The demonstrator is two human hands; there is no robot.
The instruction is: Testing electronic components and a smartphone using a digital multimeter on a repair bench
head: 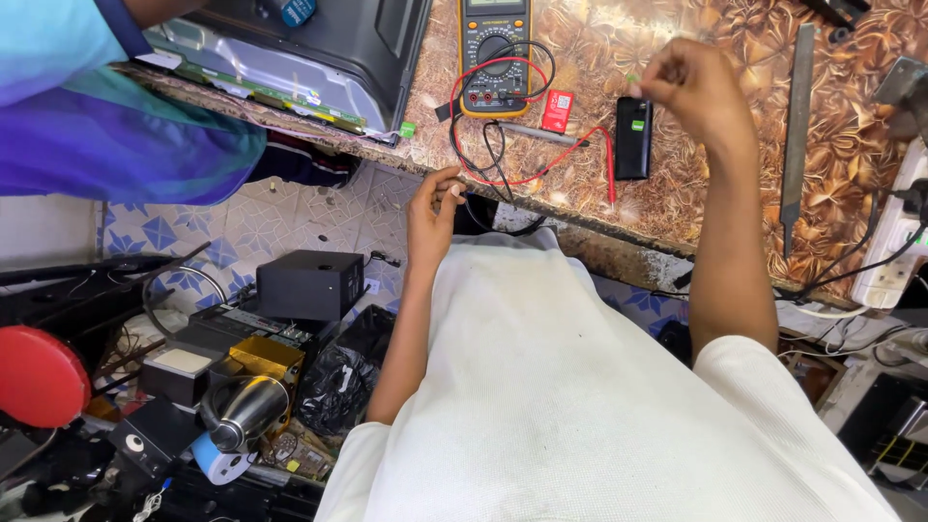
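Red and black probe leads (503, 155) trailing off the near bench edge below the yellow multimeter (494, 56), within reach. Left hand (432, 208) loosely curled beside them, gripping nothing visible. Right hand (698, 89) raised, pinching something small and green above the black phone (633, 137).

The surface (677, 193) bears a brown and gold leaf pattern; the multimeter (494, 58) is yellow and grey with red and black leads (527, 145); the phone (633, 138) is black; the floor tiles (290, 217) carry blue star shapes on white
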